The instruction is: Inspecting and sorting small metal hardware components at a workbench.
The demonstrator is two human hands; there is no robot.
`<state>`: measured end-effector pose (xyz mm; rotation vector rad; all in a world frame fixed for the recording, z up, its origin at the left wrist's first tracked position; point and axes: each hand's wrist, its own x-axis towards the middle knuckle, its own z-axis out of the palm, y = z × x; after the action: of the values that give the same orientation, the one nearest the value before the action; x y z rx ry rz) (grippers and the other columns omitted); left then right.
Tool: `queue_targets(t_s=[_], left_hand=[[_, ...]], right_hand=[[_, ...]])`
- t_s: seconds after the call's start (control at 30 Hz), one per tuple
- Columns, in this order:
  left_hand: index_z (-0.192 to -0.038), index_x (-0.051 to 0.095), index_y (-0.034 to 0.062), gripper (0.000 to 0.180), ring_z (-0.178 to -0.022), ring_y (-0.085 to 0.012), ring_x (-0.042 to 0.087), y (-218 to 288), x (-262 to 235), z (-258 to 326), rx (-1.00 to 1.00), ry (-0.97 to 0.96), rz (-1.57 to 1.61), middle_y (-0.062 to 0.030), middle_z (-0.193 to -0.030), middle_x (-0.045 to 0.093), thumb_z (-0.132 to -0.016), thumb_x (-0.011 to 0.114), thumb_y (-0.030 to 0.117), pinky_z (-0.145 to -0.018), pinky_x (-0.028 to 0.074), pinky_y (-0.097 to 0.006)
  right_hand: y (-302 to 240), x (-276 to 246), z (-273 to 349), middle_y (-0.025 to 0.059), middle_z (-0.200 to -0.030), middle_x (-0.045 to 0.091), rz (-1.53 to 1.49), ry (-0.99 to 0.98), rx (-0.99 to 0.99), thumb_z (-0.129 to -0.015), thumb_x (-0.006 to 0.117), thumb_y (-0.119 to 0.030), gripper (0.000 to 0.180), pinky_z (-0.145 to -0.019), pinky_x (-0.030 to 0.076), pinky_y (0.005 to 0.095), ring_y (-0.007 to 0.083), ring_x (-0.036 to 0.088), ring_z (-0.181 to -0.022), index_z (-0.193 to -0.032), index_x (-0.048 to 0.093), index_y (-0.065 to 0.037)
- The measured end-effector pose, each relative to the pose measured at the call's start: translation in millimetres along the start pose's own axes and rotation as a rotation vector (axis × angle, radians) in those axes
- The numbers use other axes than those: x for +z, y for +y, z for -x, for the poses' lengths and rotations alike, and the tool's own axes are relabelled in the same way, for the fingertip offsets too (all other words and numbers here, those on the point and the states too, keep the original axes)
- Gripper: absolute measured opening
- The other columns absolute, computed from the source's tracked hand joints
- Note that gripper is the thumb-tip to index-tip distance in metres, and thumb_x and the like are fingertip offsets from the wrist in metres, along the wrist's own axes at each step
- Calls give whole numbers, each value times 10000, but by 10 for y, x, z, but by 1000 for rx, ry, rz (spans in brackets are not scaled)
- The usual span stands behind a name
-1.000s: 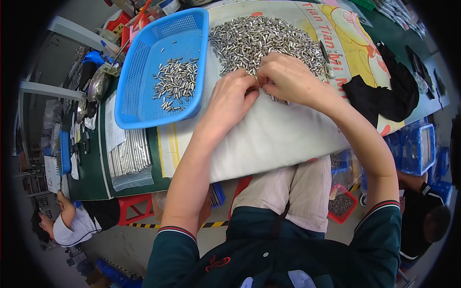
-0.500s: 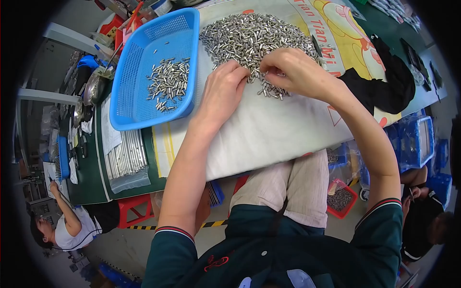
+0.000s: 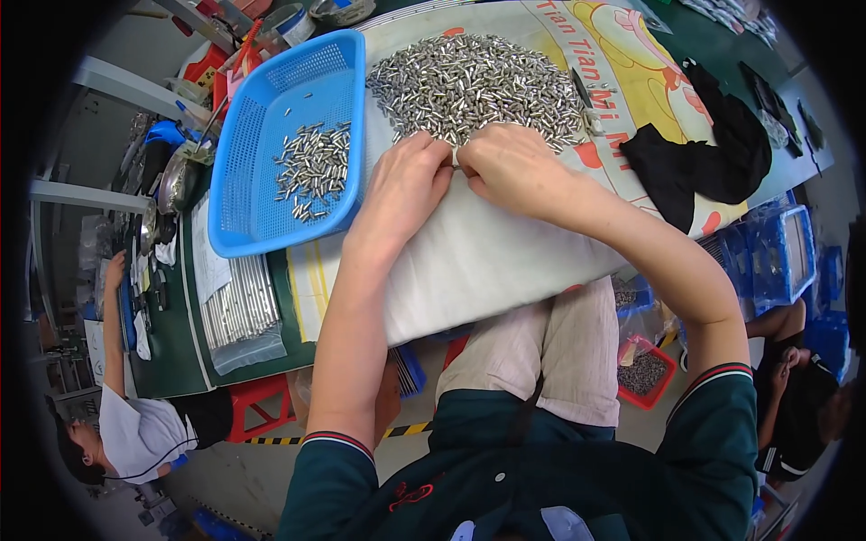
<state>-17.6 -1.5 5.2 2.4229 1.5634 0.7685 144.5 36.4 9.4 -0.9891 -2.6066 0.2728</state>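
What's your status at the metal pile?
Left hand, right hand: close together, grips hidden. Metal pin pile: just beyond them. Blue basket: left of the hands, holding pins.

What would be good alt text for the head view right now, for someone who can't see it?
A person's left hand and right hand are close together at the near edge of a big pile of small shiny silver pieces on a pale cloth. A blue basket on the left holds a smaller heap; a black cloth lies on the right.
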Motion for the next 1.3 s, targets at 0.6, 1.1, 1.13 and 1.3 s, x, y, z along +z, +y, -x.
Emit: queue_targets(t_s=[0.6,1.1,1.13,1.3], left_hand=[[-811,549,32,70,-757,-293,542,63,69,9,62,63,-71,-109,-762,517,-758,586,59,-659,439,-390],[-784,542,2,68,-765,-303,539,71,165,20,119,104,-80,-139,-751,499,-734,548,47,-667,452,-401],[-784,542,2,68,-765,-303,539,90,166,9,122,106,-78,-139,-751,499,-734,548,47,-667,452,-401],[-793,569,19,48,-769,-301,541,164,130,8,63,56,-127,-120,-766,519,-746,575,26,-675,436,-402]], right_hand=[[163,-513,360,124,-699,606,-208,-56,-1,-701,581,-83,77,-644,459,377,279,594,-686,-704,604,-10],[-147,-166,456,180,-609,583,35,3,208,-629,556,-57,64,-559,467,434,336,599,-616,-619,597,-9],[-146,-159,466,173,-614,585,77,14,167,-625,554,-52,56,-552,466,433,334,600,-620,-624,595,-13],[-143,-181,502,153,-631,588,130,-24,72,-639,557,-40,44,-564,463,412,315,595,-637,-662,588,-19]])
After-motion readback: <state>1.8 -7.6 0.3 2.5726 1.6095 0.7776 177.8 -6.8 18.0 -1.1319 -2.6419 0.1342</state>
